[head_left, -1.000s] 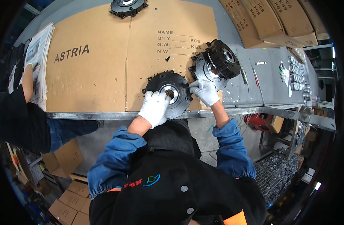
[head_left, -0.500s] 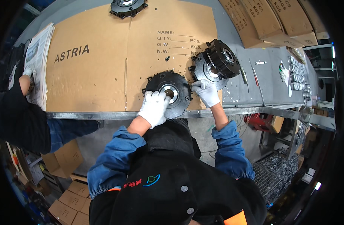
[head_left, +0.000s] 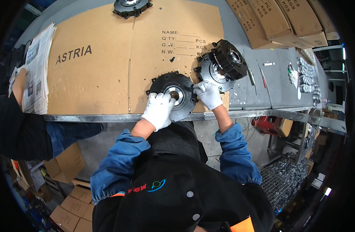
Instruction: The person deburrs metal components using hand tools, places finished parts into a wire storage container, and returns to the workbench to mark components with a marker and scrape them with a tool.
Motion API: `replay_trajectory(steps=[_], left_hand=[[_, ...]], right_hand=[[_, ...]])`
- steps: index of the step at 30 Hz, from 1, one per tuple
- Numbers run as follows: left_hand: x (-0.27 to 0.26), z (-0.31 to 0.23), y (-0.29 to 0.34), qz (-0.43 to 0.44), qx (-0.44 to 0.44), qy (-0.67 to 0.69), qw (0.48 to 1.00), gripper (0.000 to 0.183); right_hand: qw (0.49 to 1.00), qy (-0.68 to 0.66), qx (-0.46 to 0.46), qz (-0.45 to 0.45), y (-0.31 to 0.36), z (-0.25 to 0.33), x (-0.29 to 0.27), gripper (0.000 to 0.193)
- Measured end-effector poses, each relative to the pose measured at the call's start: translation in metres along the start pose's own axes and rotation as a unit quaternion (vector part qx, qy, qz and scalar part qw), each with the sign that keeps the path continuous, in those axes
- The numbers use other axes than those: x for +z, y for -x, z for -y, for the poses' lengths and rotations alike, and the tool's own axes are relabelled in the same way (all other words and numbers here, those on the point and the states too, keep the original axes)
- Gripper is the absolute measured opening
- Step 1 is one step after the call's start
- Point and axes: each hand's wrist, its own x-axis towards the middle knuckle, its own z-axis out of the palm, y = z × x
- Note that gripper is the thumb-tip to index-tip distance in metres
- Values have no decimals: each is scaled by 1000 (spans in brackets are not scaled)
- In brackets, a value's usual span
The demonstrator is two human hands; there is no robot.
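A black round metal housing [head_left: 169, 82] with a bright ring at its centre and small lugs round its rim lies at the near edge of the cardboard. My left hand [head_left: 159, 110], in a white glove, grips it from the near left, fingers curled at the central opening. On the opposite side, my gloved right hand [head_left: 209, 95] has its fingers pinched together at the housing's right rim; its fingertips are partly hidden. Just beyond that hand, a second round housing [head_left: 206, 70] lies with a thick black ribbed part [head_left: 226, 58] leaning on top of it.
Flattened cardboard [head_left: 92, 85] covers the grey bench. Another black housing [head_left: 131, 8] sits at the far edge. Screwdriver-like tools [head_left: 264, 80], metal rings [head_left: 307, 79] and cartons [head_left: 276, 21] are on the right. A co-worker's hand [head_left: 18, 73] is beside papers [head_left: 37, 73] at left.
My right hand has shifted slightly left, bringing its fingers against the housing's right rim. My left hand stays nearly in place. The co-worker's arm has moved at the left.
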Motion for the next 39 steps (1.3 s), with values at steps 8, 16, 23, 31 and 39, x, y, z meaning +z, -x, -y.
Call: replay_trajectory(steps=[8, 16, 23, 31, 39], left_hand=[[1, 0, 0, -1, 0, -1, 1000, 59], [4, 2, 3, -12, 4, 2, 1000, 60], [5, 1, 2, -26, 12, -4, 1000, 60], [4, 0, 2, -7, 2, 0, 1000, 60], [1, 0, 3, -11, 5, -5, 1000, 60]], right_hand=[[997, -59, 26, 40, -1, -10, 1, 17], [957, -192, 213, 43, 13, -4, -13, 1], [997, -53, 63, 4, 17, -14, -1, 2], [996, -41, 70, 46, 15, -8, -3, 6], [997, -38, 31, 51, 11, -6, -4, 2]])
